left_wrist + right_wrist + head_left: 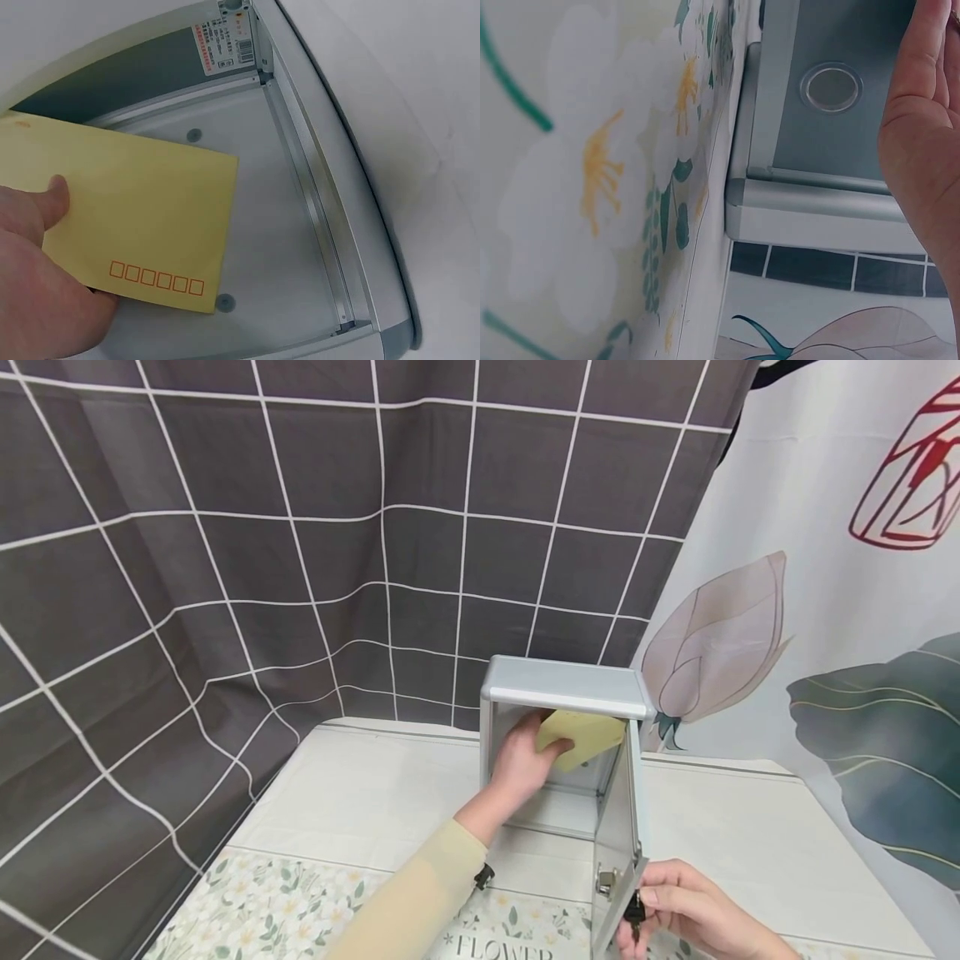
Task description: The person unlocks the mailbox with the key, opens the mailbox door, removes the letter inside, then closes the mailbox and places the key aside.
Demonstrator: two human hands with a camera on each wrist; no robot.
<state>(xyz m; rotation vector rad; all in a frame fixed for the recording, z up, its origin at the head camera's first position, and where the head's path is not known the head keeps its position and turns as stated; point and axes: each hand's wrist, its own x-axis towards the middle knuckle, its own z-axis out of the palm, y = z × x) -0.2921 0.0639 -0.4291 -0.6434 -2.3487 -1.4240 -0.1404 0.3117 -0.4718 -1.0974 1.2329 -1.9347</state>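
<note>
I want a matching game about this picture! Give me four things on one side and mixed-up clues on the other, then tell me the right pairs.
Things:
1. envelope
2. door
3. right hand
4. curtain

Clues:
A. dark grey with white lines
B. bare, at the black key
C. yellow, held in the left hand
D. swung open

Right pairs: 1-C, 2-D, 3-B, 4-A

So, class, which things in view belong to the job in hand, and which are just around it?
Part of the job:
- yellow envelope
- metal box
- its open door
- black key at the door's edge

Just around it:
- dark checked curtain
- white printed curtain
- flowered tablecloth
</note>
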